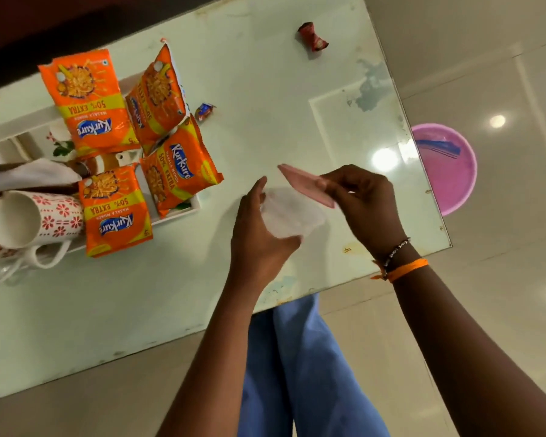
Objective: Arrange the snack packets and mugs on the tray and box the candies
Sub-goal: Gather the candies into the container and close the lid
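Nearest us, blue trousers [297,373] show below the table's [265,89] near edge, between our two forearms.

Above the table, our left hand [259,234] curls its fingers round a clear box [289,216], gripping it from the left side with the thumb up along its far edge. The box is held just above the tabletop; we cannot tell whether anything is in it. Our right hand [363,203] pinches a pink lid [306,184] by its right end, fingers bent around it. The lid is tilted and sits just over the box's far rim, apart from it at the left end. An orange band [407,269] and a beaded bracelet [394,250] circle the right wrist.

To the left, a white tray [171,216] carries four orange snack packets: one near [115,212], one right of it [180,171], and two farther back, left [89,102] and right [158,96]. A red-patterned mug [35,219] lies on its side at the tray's near left, touching the near packet, with more mug handles just below it.

Beyond the tray's right edge a small blue candy [205,111] lies on the table. Far right, well apart, lies a red candy [312,36].

Off the table's right edge, a pink tub [448,171] stands on the floor.
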{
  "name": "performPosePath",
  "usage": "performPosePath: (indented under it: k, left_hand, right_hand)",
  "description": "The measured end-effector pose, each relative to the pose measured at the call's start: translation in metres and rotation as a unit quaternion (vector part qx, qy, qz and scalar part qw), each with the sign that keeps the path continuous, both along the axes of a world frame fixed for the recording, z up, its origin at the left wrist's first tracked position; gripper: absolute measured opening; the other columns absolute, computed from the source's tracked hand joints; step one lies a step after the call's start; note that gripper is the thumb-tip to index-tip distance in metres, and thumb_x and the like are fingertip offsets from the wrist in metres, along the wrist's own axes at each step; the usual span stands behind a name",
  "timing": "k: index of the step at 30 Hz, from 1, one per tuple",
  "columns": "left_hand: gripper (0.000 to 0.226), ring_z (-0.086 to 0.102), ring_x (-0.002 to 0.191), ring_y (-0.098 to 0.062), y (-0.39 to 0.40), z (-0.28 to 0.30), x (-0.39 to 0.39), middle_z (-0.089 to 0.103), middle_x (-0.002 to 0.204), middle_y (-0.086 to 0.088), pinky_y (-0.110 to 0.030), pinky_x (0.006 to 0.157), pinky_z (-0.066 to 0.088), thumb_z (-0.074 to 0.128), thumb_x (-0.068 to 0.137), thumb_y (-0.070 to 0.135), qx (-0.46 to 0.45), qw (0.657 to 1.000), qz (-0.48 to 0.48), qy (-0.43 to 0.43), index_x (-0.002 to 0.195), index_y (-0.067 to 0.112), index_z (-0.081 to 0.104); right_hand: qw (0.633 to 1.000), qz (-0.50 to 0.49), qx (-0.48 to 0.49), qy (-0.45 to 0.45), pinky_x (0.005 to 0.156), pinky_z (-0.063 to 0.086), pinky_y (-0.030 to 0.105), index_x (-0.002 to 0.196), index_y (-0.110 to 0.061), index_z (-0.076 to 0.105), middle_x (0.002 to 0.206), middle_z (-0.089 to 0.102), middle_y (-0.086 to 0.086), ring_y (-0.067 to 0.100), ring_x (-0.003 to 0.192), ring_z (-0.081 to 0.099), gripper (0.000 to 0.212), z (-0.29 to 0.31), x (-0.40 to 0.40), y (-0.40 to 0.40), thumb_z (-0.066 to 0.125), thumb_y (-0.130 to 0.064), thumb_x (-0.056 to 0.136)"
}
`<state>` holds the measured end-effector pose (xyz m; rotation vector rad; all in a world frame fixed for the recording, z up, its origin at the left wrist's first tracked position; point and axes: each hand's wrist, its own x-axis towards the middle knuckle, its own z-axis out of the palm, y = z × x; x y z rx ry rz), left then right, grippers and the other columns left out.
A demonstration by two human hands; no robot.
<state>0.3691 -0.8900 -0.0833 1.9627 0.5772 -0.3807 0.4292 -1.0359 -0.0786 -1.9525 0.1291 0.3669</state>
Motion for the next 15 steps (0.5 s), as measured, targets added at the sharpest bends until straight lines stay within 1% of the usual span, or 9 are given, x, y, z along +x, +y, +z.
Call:
performPosePath:
  k: [2, 4, 5, 6, 8, 10, 11, 12, 15]
  left_hand:
    - [0.096, 0.047, 0.117, -0.014, 0.006, 0.004, -0.017, 0.046, 0.126, 0.004, -0.029, 0.092, 0.045, 0.082, 0.056, 0.009, 0.007, 1.0, -0.014, 0.0, 0.136, 0.029, 0.033]
    - [0.091, 0.045, 0.113, -0.007, 0.011, 0.005, -0.033, 0.042, 0.12, 0.011, -0.016, 0.086, 0.041, 0.08, 0.058, 0.009, 0.017, 1.0, 0.002, -0.002, 0.133, 0.033, 0.035]
    - [0.089, 0.043, 0.111, -0.003, 0.014, 0.006, -0.04, 0.04, 0.118, 0.014, -0.007, 0.084, 0.038, 0.079, 0.059, 0.008, 0.022, 1.0, 0.02, -0.007, 0.132, 0.033, 0.036]
    - [0.086, 0.042, 0.108, 0.002, 0.017, 0.006, -0.046, 0.039, 0.116, 0.016, -0.001, 0.082, 0.036, 0.078, 0.06, 0.006, 0.025, 0.999, 0.04, -0.015, 0.13, 0.033, 0.037]
    - [0.084, 0.041, 0.103, 0.014, 0.022, 0.005, -0.054, 0.038, 0.112, 0.024, 0.004, 0.082, 0.033, 0.075, 0.06, 0.0, 0.025, 0.997, 0.071, -0.026, 0.124, 0.04, 0.036]
    - [0.087, 0.037, 0.105, 0.022, 0.027, 0.003, -0.058, 0.038, 0.112, 0.03, 0.006, 0.082, 0.033, 0.074, 0.059, -0.004, 0.03, 0.995, 0.087, -0.028, 0.116, 0.048, 0.033]
    - [0.087, 0.037, 0.106, 0.022, 0.029, 0.003, -0.059, 0.038, 0.113, 0.032, 0.005, 0.082, 0.034, 0.076, 0.059, -0.002, 0.034, 0.995, 0.092, -0.028, 0.117, 0.047, 0.033]
    - [0.086, 0.04, 0.108, 0.017, 0.031, 0.001, -0.059, 0.038, 0.114, 0.031, 0.003, 0.084, 0.036, 0.078, 0.058, 0.002, 0.039, 0.994, 0.097, -0.028, 0.12, 0.043, 0.035]
    - [0.083, 0.043, 0.115, 0.002, 0.035, -0.001, -0.056, 0.041, 0.12, 0.022, -0.014, 0.092, 0.041, 0.084, 0.058, 0.021, 0.056, 0.992, 0.106, -0.034, 0.128, 0.028, 0.04]
  right_hand:
    - [0.998, -0.059, -0.023, 0.008, 0.074, 0.054, 0.037, 0.079, -0.015, 0.07, 0.073, 0.063, 0.002, 0.016, 0.072, 0.058, 0.011, -0.011, 0.014, 0.002, 0.061, -0.016, 0.085]
    - [0.994, -0.094, -0.035, 0.051, 0.08, 0.054, 0.051, 0.085, -0.007, 0.07, 0.075, 0.062, 0.007, 0.023, 0.072, 0.056, 0.016, -0.024, 0.03, 0.009, 0.058, -0.017, 0.087]
    - [0.992, -0.089, -0.052, 0.069, 0.083, 0.053, 0.052, 0.087, -0.005, 0.07, 0.078, 0.063, 0.009, 0.026, 0.074, 0.058, 0.017, -0.03, 0.038, 0.014, 0.056, -0.016, 0.088]
    - [0.992, -0.067, -0.081, 0.076, 0.087, 0.052, 0.049, 0.091, -0.005, 0.07, 0.084, 0.066, 0.012, 0.029, 0.079, 0.061, 0.018, -0.036, 0.045, 0.02, 0.055, -0.015, 0.088]
    - [0.986, -0.012, -0.159, 0.053, 0.091, 0.048, 0.036, 0.103, -0.007, 0.066, 0.106, 0.066, 0.015, 0.033, 0.097, 0.062, 0.022, -0.044, 0.057, 0.034, 0.053, -0.015, 0.088]
    - [0.964, 0.054, -0.258, 0.008, 0.093, 0.041, 0.037, 0.12, -0.011, 0.056, 0.126, 0.055, 0.015, 0.036, 0.114, 0.051, 0.034, -0.049, 0.07, 0.057, 0.053, -0.017, 0.087]
    - [0.948, 0.095, -0.304, -0.022, 0.095, 0.04, 0.04, 0.127, -0.013, 0.049, 0.132, 0.048, 0.014, 0.037, 0.119, 0.045, 0.041, -0.049, 0.076, 0.07, 0.053, -0.019, 0.087]
    - [0.933, 0.139, -0.327, -0.057, 0.097, 0.039, 0.043, 0.132, -0.015, 0.043, 0.137, 0.043, 0.013, 0.037, 0.123, 0.04, 0.047, -0.05, 0.082, 0.086, 0.053, -0.019, 0.086]
    - [0.904, 0.299, -0.283, -0.114, 0.105, 0.035, 0.046, 0.142, -0.019, 0.031, 0.152, 0.026, 0.009, 0.036, 0.135, 0.029, 0.057, -0.054, 0.101, 0.129, 0.047, -0.006, 0.088]
